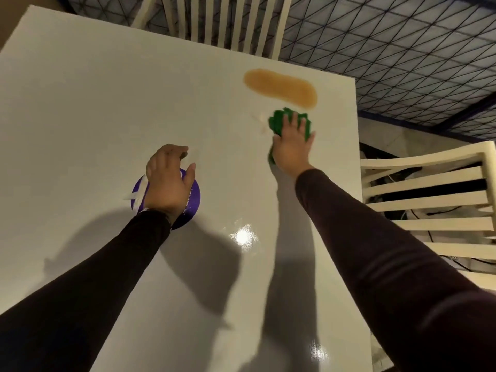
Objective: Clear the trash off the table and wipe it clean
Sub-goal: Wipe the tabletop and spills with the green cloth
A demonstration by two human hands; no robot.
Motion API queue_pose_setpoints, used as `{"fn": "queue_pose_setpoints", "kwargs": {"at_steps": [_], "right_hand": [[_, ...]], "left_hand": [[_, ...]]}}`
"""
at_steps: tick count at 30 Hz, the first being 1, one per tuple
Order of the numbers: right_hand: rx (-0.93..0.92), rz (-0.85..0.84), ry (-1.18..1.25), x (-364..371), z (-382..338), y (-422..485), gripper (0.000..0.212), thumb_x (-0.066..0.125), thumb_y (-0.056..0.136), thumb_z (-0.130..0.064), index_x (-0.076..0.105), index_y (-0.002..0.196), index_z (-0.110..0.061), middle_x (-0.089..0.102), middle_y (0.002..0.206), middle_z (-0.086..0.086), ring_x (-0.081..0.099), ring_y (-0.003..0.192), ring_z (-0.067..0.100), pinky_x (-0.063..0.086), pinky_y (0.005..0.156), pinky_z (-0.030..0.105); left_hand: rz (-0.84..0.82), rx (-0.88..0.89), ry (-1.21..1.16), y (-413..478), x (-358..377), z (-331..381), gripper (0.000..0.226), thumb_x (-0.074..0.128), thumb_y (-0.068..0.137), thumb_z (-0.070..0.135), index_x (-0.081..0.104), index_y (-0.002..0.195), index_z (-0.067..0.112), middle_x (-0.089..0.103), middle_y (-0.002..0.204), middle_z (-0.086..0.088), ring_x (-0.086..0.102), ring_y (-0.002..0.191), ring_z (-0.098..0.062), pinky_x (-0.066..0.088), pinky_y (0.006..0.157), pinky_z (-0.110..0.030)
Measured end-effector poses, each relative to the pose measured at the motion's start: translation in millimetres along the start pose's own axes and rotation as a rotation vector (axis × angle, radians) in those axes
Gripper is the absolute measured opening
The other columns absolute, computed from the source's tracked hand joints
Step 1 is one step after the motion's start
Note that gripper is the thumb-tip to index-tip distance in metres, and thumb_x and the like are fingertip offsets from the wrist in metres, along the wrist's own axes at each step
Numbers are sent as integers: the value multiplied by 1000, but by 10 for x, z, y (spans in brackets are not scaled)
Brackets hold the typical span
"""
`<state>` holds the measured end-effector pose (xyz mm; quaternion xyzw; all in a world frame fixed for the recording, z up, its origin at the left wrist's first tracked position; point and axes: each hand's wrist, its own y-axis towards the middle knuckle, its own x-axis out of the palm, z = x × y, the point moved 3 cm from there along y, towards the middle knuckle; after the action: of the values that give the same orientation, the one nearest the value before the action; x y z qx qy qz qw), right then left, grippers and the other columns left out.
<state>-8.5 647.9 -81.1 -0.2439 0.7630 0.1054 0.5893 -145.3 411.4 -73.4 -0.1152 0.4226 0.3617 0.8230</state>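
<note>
White glossy desk [80,103] fills most of the view, lamp glare [243,236] on its near half; dark floor covering [402,49] with a triangle-grid pattern beyond it. One cream slatted chair [236,22] stands at the far edge, a second cream slatted chair [429,183] at the right side. Brown spill [280,88]: elongated puddle, far right part of the desk, near the right edge. Green cloth [277,122]: bunched, lying on the desk just on the near side of the spill; whether its far edge touches the liquid cannot be told. Right grip [292,146]: the person's hand lies palm-down on the cloth, fingers straight and spread, pressing it flat to the desk, nothing pinched. Left grip [167,181]: positioned over a round purple disc [194,200] with small white lettering near the middle of the desk; fingers bent at the knuckles, thumb held apart; whether it holds anything underneath cannot be told. White strips [137,196] cross the disc's left edge, partly hidden by the hand. Both arms are in dark long sleeves [375,251], and their shadows fall across the near desk surface. Faint pale smear visible just left of the cloth.
</note>
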Motion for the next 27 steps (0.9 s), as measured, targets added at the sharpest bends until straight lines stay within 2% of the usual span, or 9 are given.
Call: {"fn": "queue_pose_setpoints", "kwargs": {"at_steps": [5, 10, 12, 15, 18, 20, 24, 27], "right_hand": [[-333, -48, 1, 215, -516, -242, 54, 34, 98, -24, 17, 150, -18, 9, 159, 3, 1, 146, 22, -7, 115, 47], [-703, -217, 9, 81, 70, -1190, 51, 30, 98, -28, 26, 148, -17, 16, 157, 0, 5, 146, 18, -4, 118, 41], [-693, -232, 22, -40, 371, -1200, 51, 30, 97, -31, 27, 147, -20, 16, 156, -2, 4, 146, 14, -4, 119, 41], [-469, -138, 26, -74, 412, -807, 53, 30, 95, -31, 27, 147, -19, 16, 157, 1, 3, 146, 16, -2, 118, 47], [-246, -42, -16, -2, 17, -214, 54, 35, 96, -26, 23, 148, -16, 12, 158, 6, 4, 146, 23, -4, 115, 49], [-195, -25, -23, 82, -367, 75, 56, 35, 97, -26, 17, 149, -15, 9, 158, 8, 2, 146, 25, -6, 115, 49], [-348, -3, -30, 359, -1157, 28, 56, 33, 97, -23, 16, 150, -14, 10, 158, 9, 2, 146, 26, -10, 114, 45], [-553, -54, 3, 462, -1321, -494, 54, 35, 97, -21, 22, 149, -13, 15, 157, 9, 7, 146, 25, -6, 115, 43]], "left_hand": [[-8, -2, 23, -19, -5, 8, 31, 51, 95, 22, 49, 124, 13, 52, 123, -6, 45, 117, -23, 36, 104, -38], [-23, -39, 31, 2, 8, -4, 32, 50, 95, 25, 49, 125, 14, 49, 129, -4, 42, 123, -23, 36, 106, -37], [-35, -51, 18, 22, 17, -18, 31, 50, 96, 25, 49, 126, 15, 46, 134, -4, 39, 128, -22, 33, 111, -40], [-34, -19, 14, 23, 44, -44, 32, 50, 96, 23, 49, 126, 13, 45, 135, -5, 34, 134, -19, 21, 117, -45], [-13, 8, 28, 13, 53, -72, 31, 50, 96, 21, 50, 125, 12, 47, 134, -6, 34, 135, -18, 15, 119, -43], [6, 40, 34, 11, 61, -90, 30, 51, 95, 19, 51, 124, 10, 48, 133, -7, 35, 134, -19, 15, 119, -42], [32, 93, 25, 28, 73, -92, 29, 50, 94, 13, 52, 122, 8, 51, 129, -9, 37, 133, -22, 17, 118, -45], [17, 80, 30, 24, 77, -93, 34, 46, 94, 11, 50, 127, 6, 47, 135, -12, 34, 135, -24, 14, 119, -44]]}}
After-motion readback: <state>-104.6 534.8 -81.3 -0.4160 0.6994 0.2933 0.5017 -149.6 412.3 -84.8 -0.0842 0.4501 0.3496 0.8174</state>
